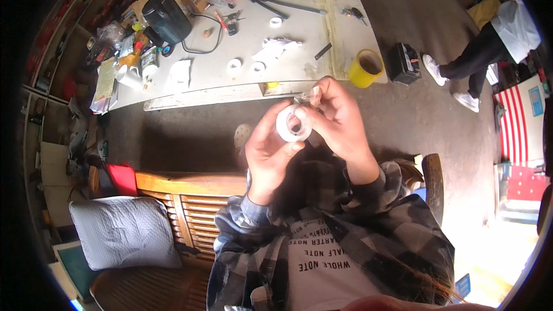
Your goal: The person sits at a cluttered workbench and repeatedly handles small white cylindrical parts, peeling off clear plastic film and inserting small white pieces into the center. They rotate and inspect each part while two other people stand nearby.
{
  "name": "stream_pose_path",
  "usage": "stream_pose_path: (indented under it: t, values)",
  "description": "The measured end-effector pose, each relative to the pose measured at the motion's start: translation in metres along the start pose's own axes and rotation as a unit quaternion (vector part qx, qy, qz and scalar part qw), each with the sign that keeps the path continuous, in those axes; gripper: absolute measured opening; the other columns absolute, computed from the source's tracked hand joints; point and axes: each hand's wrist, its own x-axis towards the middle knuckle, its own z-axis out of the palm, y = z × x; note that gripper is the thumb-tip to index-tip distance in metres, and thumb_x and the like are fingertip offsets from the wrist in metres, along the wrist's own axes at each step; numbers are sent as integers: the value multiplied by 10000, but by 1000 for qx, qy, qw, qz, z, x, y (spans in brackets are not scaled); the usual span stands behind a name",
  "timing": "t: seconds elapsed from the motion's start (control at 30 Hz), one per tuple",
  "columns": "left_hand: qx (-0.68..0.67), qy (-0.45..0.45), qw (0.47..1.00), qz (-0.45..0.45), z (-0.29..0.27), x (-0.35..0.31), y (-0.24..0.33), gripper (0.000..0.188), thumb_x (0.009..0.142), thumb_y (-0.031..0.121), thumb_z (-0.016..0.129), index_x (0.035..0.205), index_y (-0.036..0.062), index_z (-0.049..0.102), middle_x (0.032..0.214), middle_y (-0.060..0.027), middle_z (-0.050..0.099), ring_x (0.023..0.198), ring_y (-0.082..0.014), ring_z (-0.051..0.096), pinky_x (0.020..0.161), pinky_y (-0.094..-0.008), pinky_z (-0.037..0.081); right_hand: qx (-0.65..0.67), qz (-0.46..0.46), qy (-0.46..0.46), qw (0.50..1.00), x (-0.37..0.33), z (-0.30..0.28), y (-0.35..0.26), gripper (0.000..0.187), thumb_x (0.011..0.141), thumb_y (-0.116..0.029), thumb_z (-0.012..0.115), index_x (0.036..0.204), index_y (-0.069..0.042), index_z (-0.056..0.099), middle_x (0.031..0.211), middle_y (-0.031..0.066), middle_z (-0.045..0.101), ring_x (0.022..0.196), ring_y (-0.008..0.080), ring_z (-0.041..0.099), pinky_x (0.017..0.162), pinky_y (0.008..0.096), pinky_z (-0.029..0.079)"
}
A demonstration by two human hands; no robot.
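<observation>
A yellow cylindrical tub stands at the near right corner of a pale, worn surface. Left of the tub and closer to the person, a white ring-shaped roll is held up in the air between both hands. The left hand is closed round the roll's left and lower side, its thumb along the bottom edge. The right hand, nearer the tub, has its thumb against the roll's upper right part, while its raised fingers pinch a clear, crinkled strip of film just above the roll.

Well left of the tub, two more white rings lie on the surface, one farther from the tub than the other; a third sits beyond them, farther back than the tub. Between that third one and the tub are some crumpled white paper and a flat dark bar. Far left of the tub stands a black kettle-shaped jug with a dark cord. Behind the tub, a bunch of dark keys and a long black hose lie across the surface. Right of the tub is a black box-shaped block, and farther right, a person in dark trousers and white shoes.
</observation>
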Motion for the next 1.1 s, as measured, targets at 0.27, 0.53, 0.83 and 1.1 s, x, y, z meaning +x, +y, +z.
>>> stream_pose_path:
  t: [0.27, 0.53, 0.83, 1.1]
  values:
    - [-37, 24, 999, -17, -4, 6, 5, 623, 751, 37, 725, 1294, -38, 430, 1200, -103, 546, 1110, -184, 514, 971, -321, 397, 113, -47, 34, 992, 3, -2, -9, 207, 825, 51, 607, 882, -55, 438, 807, -27, 463, 766, 34, 486, 682, 187, 414]
    - [-36, 5, 999, -23, -1, -3, -1, 652, 756, 100, 733, 1306, -36, 410, 1241, -142, 525, 1130, -214, 514, 983, -336, 393, 126, -9, 14, 992, 1, -2, 0, 224, 822, 37, 624, 856, -76, 433, 801, -38, 446, 738, 18, 465, 679, 180, 399]
    - [-55, 6, 998, -38, 0, 0, 3, 673, 748, 110, 746, 1312, -28, 408, 1248, -124, 524, 1131, -199, 508, 985, -331, 389, 67, -7, 21, 998, 1, -5, 1, 227, 800, 57, 632, 853, -74, 454, 787, -49, 432, 722, 14, 450, 643, 163, 382]
    - [-116, -3, 993, -28, -1, 2, 0, 656, 768, 93, 716, 1321, -26, 382, 1277, -163, 496, 1170, -269, 508, 1005, -370, 390, 122, -42, 12, 992, -10, -6, -14, 211, 801, 37, 641, 841, -63, 459, 801, -26, 458, 761, 37, 455, 700, 182, 383]
